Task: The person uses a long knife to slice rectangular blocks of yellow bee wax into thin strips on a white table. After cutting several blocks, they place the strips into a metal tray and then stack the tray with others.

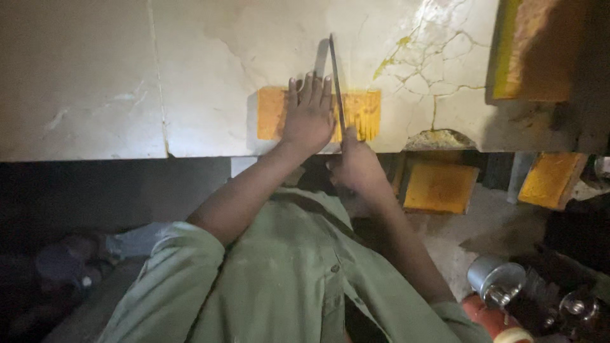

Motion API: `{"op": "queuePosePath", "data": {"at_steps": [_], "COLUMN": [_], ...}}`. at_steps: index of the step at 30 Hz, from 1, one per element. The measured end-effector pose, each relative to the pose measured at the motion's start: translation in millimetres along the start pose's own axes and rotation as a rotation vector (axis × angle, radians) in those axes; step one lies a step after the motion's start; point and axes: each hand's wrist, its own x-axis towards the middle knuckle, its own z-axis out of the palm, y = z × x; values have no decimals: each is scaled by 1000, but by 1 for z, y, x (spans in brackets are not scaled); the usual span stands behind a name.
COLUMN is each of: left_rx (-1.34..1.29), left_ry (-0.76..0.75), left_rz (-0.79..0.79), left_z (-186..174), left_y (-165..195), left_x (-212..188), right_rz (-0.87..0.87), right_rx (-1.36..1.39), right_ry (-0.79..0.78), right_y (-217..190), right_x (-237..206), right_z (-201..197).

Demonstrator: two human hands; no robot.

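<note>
Left hand (pixel 309 114) pressed flat, fingers spread, on an orange slab (pixel 318 114) lying on the cracked white counter (pixel 210 76). Right hand (pixel 356 166) clenched around a long knife (pixel 337 86), blade standing across the slab beside the left fingertips.

The left hand (pixel 309 114) covers the middle of the yellow slab (pixel 272 113), so the surface under the palm is unseen. The right hand (pixel 356 166) hides the grip of the thin blade (pixel 337 82); the kind of handle cannot be told. At the upper right, a yellow block (pixel 530 47) is cut off by the top edge. The lower left lies in deep shadow, its shapes unreadable. At the lower right, metal parts (pixel 499 279) run past the bottom edge, blurred.
</note>
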Motion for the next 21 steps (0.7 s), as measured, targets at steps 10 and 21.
{"op": "queuePosePath", "data": {"at_steps": [10, 21], "left_rx": [-39, 22], "left_ry": [-51, 5], "left_rz": [-28, 6], "left_z": [-12, -11], "left_y": [-5, -12], "left_x": [0, -1], "right_rz": [127, 68], "right_rx": [42, -49], "right_ry": [-285, -71], "right_y": [-19, -19], "right_x": [-116, 7], "right_z": [-23, -6]}}
